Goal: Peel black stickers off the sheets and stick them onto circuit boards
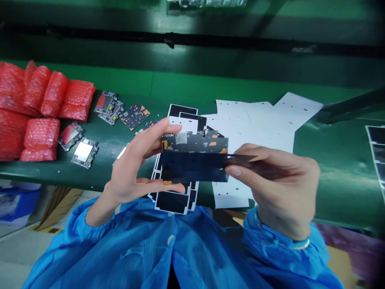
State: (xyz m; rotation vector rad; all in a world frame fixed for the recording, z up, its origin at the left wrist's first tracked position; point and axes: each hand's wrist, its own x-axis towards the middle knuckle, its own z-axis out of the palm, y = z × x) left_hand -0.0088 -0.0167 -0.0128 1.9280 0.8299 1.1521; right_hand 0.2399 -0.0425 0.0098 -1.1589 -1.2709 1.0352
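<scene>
My left hand (135,168) grips a dark circuit board (195,143) by its left side, with the thumb at the lower edge and the fingers at the upper. Orange patches and a silvery square mark the board. Pinched between the thumb and fingers of my right hand (279,180) is a thin black sheet (192,166). It lies in front of the board's lower part and hides it; whether the two touch, I cannot tell. Beneath both hands are white-edged cards with black rectangles (171,201), partly covered by the board.
Red bubble-wrap bundles (42,138) are stacked at the left. Several loose circuit boards (110,108) lie beside them on the green table (331,172). White backing sheets (255,120) spread out at the right, and another black-and-white sheet (377,148) sits at the far right edge.
</scene>
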